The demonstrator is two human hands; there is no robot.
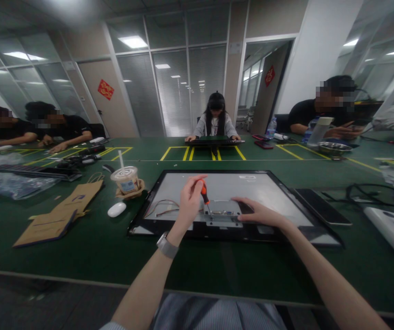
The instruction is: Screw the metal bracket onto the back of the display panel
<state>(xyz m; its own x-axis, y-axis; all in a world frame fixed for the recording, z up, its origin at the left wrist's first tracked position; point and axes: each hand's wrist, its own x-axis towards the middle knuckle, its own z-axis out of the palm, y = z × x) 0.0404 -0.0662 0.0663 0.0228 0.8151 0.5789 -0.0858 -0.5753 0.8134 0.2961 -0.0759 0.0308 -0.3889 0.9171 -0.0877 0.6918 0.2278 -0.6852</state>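
A flat screen panel with a black frame lies on the table before me, its grey metal back facing up. Near its front edge sits a metal bracket carrying a row of connector ports. My left hand is closed around a screwdriver with a red-orange and black handle. The screwdriver stands nearly upright, its tip down at the bracket's left part. Fingers stretched and thumb apart, my right hand rests at the bracket's right side. A thin bundle of wires lies across the panel's left part.
Left of the panel are an iced drink cup in a cardboard holder, a white computer mouse and a brown paper bag. On the right lie a black phone, dark cables and a white device. Several people sit around the table.
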